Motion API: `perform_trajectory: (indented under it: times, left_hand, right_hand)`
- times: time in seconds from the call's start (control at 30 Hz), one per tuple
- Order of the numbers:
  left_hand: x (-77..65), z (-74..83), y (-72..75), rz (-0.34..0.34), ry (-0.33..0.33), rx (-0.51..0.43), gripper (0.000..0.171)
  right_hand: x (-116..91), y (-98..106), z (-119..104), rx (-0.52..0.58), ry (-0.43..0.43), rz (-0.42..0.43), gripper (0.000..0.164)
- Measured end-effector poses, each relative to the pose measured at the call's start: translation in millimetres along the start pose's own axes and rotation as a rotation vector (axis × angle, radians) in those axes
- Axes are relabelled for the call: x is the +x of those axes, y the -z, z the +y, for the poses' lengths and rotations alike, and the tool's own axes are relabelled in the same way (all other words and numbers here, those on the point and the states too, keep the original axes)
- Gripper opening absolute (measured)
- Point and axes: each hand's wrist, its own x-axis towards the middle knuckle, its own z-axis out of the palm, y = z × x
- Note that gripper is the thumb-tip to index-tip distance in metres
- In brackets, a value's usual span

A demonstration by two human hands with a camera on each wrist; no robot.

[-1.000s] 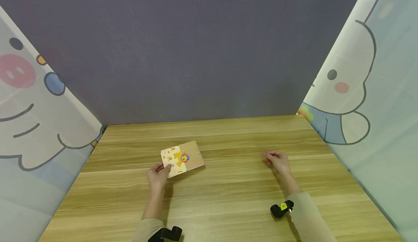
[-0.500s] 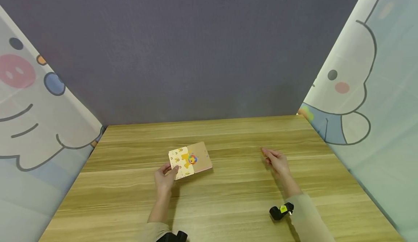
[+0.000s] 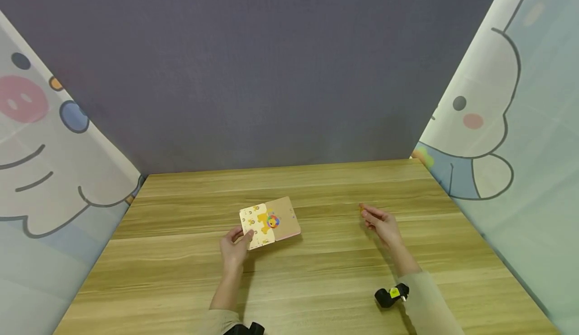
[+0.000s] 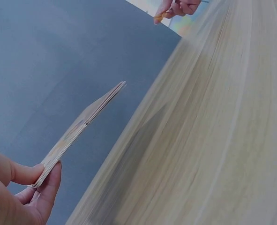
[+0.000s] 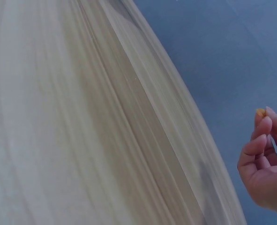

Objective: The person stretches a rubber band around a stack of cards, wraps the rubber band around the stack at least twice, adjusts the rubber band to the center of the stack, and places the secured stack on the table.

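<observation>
My left hand [image 3: 233,250] holds an opened small booklet [image 3: 286,218] by its left side, the thumb on top and the fingers beneath. Its left half is cream with little yellow bear prints; the right half is plain tan, with a colourful round figure near the fold. Seen nearly edge-on in the left wrist view, the booklet [image 4: 84,124] shows several thin layers and hangs above the table. Off to the right, my right hand [image 3: 384,228] pinches a tiny orange piece [image 5: 260,112] between thumb and forefinger. Most of that piece is hidden by the fingertips, and I cannot tell its kind.
The wood-grain table [image 3: 316,285] spreads beneath both hands. A dark grey panel [image 3: 280,74] rises along its back edge. Cartoon-printed curtains flank it, a left curtain [image 3: 50,214] and a right curtain [image 3: 534,234]. Each wrist carries a black camera mount [image 3: 386,297].
The left hand has carried the booklet to the right, toward the middle. My right hand has shifted slightly left, and the orange piece at its fingertips now shows more plainly.
</observation>
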Motion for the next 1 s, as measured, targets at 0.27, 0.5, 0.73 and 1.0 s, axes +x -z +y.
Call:
perform_trajectory:
  times: [0.27, 0.5, 0.73, 1.0]
  left_hand:
    - [-2.8, 0.6, -2.9, -0.007, -0.015, 0.008, 0.031]
    - [-4.5, 1.1, -5.5, -0.046, -0.032, -0.001, 0.031]
    - [-6.0, 1.2, -8.9, -0.061, -0.034, -0.004, 0.031]
    - [-7.2, 1.4, -12.8, -0.052, -0.029, -0.018, 0.031]
  right_hand:
    - [-4, -1, -1, -0.117, 0.042, -0.004, 0.045]
    - [-6, -1, -1, -0.158, 0.088, -0.036, 0.047]
    - [-8, -2, -4, -0.129, 0.058, -0.022, 0.040]
    - [-8, 0, -3, 0.045, 0.007, -0.054, 0.024]
